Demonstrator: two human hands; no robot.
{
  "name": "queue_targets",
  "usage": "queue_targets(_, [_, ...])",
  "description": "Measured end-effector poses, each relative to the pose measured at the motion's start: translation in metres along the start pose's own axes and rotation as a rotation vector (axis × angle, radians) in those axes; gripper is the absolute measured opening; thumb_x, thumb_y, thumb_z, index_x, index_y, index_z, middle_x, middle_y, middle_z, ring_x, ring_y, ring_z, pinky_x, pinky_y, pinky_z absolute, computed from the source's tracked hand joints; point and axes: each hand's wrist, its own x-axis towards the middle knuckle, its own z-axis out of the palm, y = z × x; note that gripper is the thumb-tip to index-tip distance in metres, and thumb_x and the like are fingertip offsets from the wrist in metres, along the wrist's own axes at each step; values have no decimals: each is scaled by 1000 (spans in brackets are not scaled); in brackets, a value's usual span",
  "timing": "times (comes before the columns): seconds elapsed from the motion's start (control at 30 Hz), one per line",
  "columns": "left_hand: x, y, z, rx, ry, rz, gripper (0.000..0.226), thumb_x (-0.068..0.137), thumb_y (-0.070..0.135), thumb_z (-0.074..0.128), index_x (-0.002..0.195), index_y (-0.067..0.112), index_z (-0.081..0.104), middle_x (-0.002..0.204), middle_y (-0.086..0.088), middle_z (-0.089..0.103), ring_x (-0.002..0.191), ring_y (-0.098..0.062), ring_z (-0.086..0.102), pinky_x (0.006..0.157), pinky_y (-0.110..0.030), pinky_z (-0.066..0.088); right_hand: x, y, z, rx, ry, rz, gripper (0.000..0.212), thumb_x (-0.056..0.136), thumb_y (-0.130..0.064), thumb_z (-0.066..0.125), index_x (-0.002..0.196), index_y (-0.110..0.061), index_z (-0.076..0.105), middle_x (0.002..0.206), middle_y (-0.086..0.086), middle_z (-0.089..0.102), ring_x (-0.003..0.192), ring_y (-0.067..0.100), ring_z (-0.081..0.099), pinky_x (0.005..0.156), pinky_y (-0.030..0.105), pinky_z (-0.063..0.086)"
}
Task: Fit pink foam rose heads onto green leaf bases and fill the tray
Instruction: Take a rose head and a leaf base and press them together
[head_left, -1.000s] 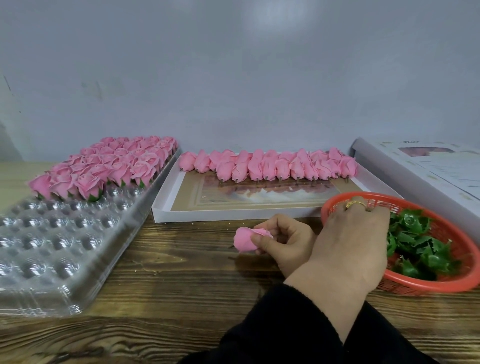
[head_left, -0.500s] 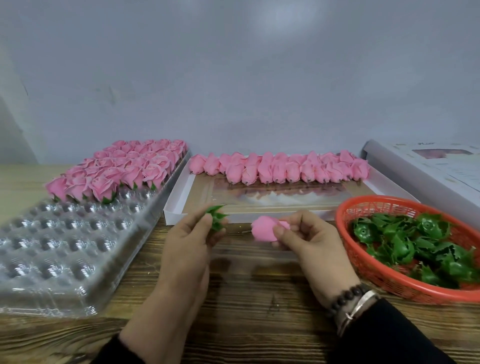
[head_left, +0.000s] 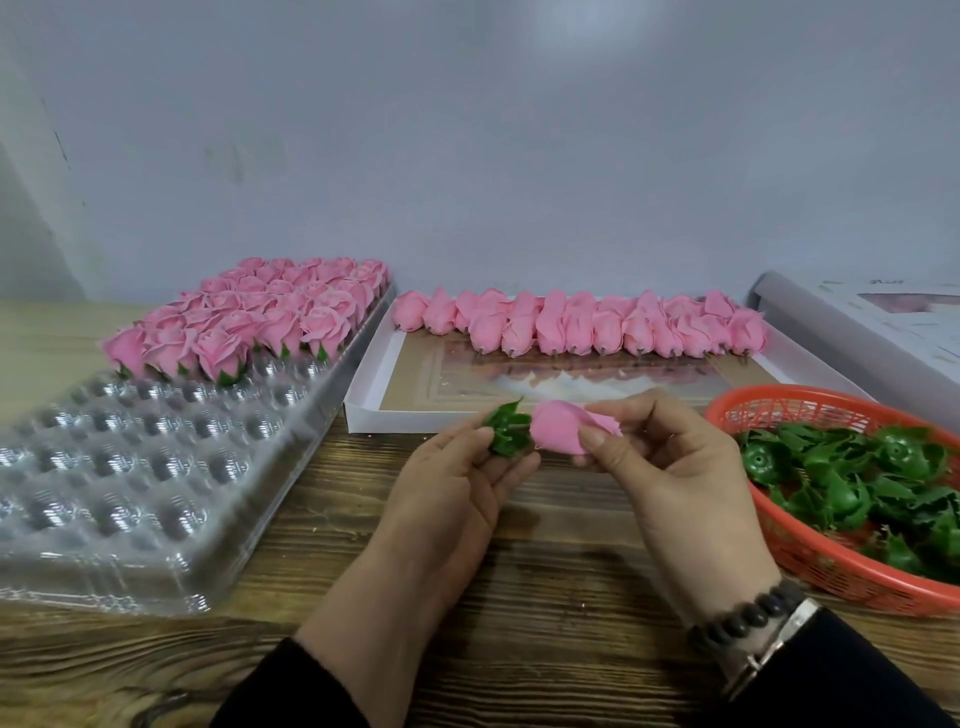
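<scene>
**Rose head and leaf base met above the white box's front edge**

The right hand pinched a pink rose head between thumb and forefinger, the remaining fingers curled behind it; part of the bloom was covered by the thumb. The left hand held a green leaf base in its fingertips, fingers narrow around it, and its lower side was hidden against them. Leaf base and rose head touched, the rose's stem end pointing into the leaf base; whether it was fully seated could not be made out.

Both hovered just in front of the white box, near its front edge. Inside that box, along the back, lay a row of loose rose heads with their stems pointing forward. To the left of the box, touching its side, sat the clear plastic tray; its far rows held finished roses, the near cups blurred and glaring. To the right of the box, an orange basket held more leaf bases, its right side cut off by the frame. Behind the basket, a white carton was also cut off. A dark bead bracelet and a watch band circled the right wrist. All stood on a wooden table.
</scene>
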Motion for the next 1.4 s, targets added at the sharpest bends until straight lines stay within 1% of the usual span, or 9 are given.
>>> queue_targets(0.3, [-4, -7, 7, 59, -90, 10, 28, 94, -3, 34, 103, -4, 61, 100, -20, 70, 95, -25, 68, 80, -32, 57, 1, 11, -1, -215, -7, -61, 23, 76, -4, 71, 73, -26, 64, 71, -7, 66, 65, 6, 59, 64, 18, 48])
queue_targets(0.53, [-7, -8, 10, 116, -90, 5, 28, 94, -1, 35, 107, -3, 60, 105, -20, 69, 103, -28, 65, 86, -32, 54, 1, 13, -2, -338, 7, -138, 23, 77, -7, 70, 76, -28, 62, 75, -1, 66, 72, 17, 62, 66, 29, 50])
queue_targets(0.8, [-8, -10, 9, 166, -149, -17, 35, 94, -3, 30, 114, -1, 58, 108, -19, 68, 103, -26, 65, 89, -31, 53, 2, 13, -3, -462, -1, -212, 36, 77, -4, 71, 76, -38, 58, 80, -9, 64, 75, 7, 60, 67, 18, 48])
queue_targets(0.93, [-10, -12, 10, 221, -217, 11, 35, 91, -7, 33, 108, 2, 62, 107, -16, 69, 105, -23, 65, 93, -30, 50, 3, 15, -1, -476, -10, -233, 40, 76, 1, 71, 77, -37, 58, 82, -11, 62, 75, 4, 59, 67, 18, 48])
queue_targets(1.0, [-11, -14, 9, 275, -269, 45, 36, 88, -10, 35, 108, 0, 63, 109, -16, 68, 108, -24, 63, 97, -32, 48, 3, 16, 2, -488, -18, -235, 43, 75, 4, 71, 76, -37, 57, 81, -12, 61, 76, 5, 58, 66, 20, 48])
queue_targets(1.1, [-11, -17, 8, 363, -288, 101, 34, 82, -9, 44, 107, 1, 65, 111, -19, 67, 113, -30, 59, 104, -40, 42, 4, 17, 3, -506, -15, -248, 36, 74, 4, 71, 76, -30, 60, 77, -12, 59, 75, 5, 56, 64, 14, 45])
queue_targets(1.2, [-11, -14, 6, 483, -318, 135, 34, 79, -6, 52, 109, 6, 65, 113, -27, 62, 114, -40, 54, 99, -47, 43, 5, 15, 0, -511, -25, -243, 34, 74, 5, 70, 77, -28, 60, 78, -11, 60, 75, 4, 56, 65, 13, 44])
queue_targets(1.3, [-8, -9, 2, 741, -308, 186, 38, 85, -9, 53, 116, 12, 60, 101, -19, 68, 98, -33, 64, 84, -38, 54, 4, 11, -1, -526, -61, -239, 34, 75, 5, 69, 79, -28, 61, 80, -10, 60, 76, 4, 55, 67, 13, 44])
queue_targets(1.4, [-3, -8, -1, 1127, -148, 300, 45, 81, 5, 66, 119, 24, 52, 94, -3, 61, 81, -18, 62, 73, -26, 52, 3, 6, -1, -570, -106, -258, 27, 76, 3, 70, 83, -21, 63, 81, -10, 59, 78, 3, 53, 67, 12, 42])
